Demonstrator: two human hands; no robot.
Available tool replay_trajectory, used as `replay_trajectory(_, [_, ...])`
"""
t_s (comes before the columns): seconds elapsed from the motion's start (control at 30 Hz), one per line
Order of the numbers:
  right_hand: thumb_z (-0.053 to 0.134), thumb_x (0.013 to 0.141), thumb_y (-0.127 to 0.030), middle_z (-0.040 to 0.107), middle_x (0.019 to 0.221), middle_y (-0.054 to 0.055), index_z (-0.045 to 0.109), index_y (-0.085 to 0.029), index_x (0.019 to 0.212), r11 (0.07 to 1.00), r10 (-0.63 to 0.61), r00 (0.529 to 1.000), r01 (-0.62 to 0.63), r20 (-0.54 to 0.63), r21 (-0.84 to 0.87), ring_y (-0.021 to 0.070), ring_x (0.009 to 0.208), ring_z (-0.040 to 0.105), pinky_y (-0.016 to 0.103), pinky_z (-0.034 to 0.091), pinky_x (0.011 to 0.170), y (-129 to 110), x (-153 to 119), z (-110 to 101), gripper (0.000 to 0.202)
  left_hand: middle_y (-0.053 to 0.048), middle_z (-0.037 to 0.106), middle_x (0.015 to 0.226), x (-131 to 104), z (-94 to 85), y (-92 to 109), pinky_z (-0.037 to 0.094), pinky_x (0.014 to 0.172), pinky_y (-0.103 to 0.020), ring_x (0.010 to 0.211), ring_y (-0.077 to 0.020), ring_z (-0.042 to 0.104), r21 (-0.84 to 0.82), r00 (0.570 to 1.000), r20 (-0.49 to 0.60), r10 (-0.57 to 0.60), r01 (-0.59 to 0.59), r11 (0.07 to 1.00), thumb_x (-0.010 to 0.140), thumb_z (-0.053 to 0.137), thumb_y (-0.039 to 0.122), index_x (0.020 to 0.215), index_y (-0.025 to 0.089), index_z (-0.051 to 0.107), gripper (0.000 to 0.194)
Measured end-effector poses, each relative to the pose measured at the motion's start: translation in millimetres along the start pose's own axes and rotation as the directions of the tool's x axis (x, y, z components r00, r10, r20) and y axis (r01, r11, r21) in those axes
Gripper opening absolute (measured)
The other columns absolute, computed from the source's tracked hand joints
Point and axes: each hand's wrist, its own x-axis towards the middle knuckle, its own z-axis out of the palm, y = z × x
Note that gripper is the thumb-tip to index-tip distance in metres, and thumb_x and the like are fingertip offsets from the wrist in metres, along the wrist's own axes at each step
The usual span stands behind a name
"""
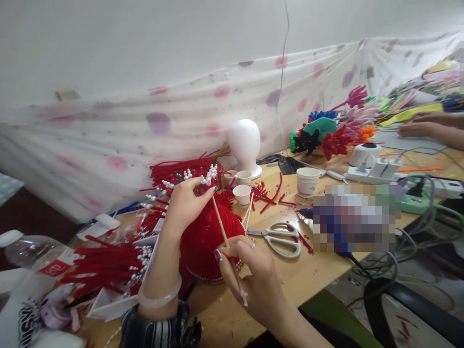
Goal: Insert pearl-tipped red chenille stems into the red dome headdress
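My left hand (188, 200), with a pale bangle (159, 295) on the wrist, pinches a small sprig of white beads (209, 174) between thumb and finger. My right hand (253, 275) is closed around a thin wooden stick (223, 224). The stick slants up, its far tip close to my left fingertips; whether it touches the sprig I cannot tell. Below and between the hands is a red dome-shaped piece (206, 241) covered in fuzzy red strips, with beads along its lower edge. Scissors (277, 238) with pale handles lie just right of it.
A white foam head (244, 145) stands at the back, paper cups (308, 181) near it. A white box (108, 302) holds beaded red stems (105, 266). A plastic bottle (32, 251) lies left. Right are a power strip (377, 169), tangled cables and another person's hands (416, 128).
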Motion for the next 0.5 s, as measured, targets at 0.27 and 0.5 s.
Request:
replay_trajectory(0.27, [0.055, 0.087, -0.011, 0.061, 0.082, 0.002, 0.055, -0.02, 0.082, 1.0, 0.001, 1.0, -0.001, 0.002, 0.008, 0.0133, 0.075, 0.059, 0.025, 0.045, 0.067, 4.1, -2.5, 4.9, 0.01, 0.001, 0.058, 0.064, 0.9, 1.7, -1.3, 0.038, 0.061, -0.027, 0.061, -0.0142, 0.051, 0.058, 0.996, -0.077, 0.036, -0.031, 0.998, 0.077, 0.062, 0.03, 0.062, 0.019, 0.057, 0.019])
replay_trajectory(0.5, [0.055, 0.087, -0.01, 0.062, 0.08, 0.003, 0.054, -0.02, 0.08, 1.0, 0.002, 1.0, -0.002, -0.018, 0.014, 0.0136, 0.074, 0.06, 0.025, 0.046, 0.065, 5.4, -5.3, 3.3, 0.012, 0.001, 0.062, 0.062, 0.5, 3.4, -1.8, 0.038, 0.06, -0.027, 0.058, -0.0141, 0.052, 0.035, 0.993, -0.116, -0.017, 0.021, 0.999, 0.077, 0.065, 0.032, 0.062, 0.018, 0.058, 0.021])
